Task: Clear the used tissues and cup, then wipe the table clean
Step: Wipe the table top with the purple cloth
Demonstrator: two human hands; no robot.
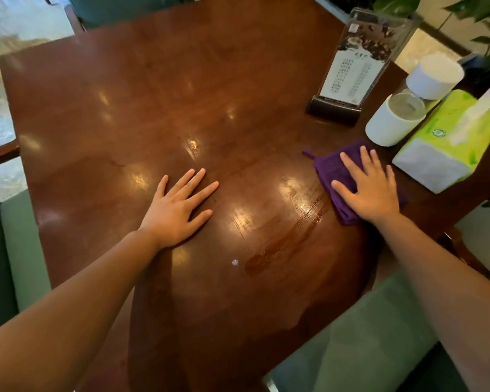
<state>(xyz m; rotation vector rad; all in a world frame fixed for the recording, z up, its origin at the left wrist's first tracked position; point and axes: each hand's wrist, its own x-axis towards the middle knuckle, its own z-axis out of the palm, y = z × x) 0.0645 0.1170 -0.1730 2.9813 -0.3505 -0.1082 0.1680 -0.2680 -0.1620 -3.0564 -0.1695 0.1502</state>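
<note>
Wiping is looking well under way on the dark glossy wooden table (159,89), and no used tissues or used cup are showing on it, so the clearing part is probably done. Nearest the person, a small white speck (234,262) is sitting on the wood beside a wet streak (286,239) — that patch is likely still needing a pass. Beyond the speck, the left hand (178,210) is lying flat with fingers spread, holding nothing, bracing on the table. To the right of the streak's far end, the right hand (371,190) is pressing down with straight fingers on the folded purple cloth (331,171). Farther right of the cloth are standing a green and white tissue pack (447,148) and a white lidded bottle (408,106) — and beyond those, a clear acrylic menu stand (359,63).
</note>
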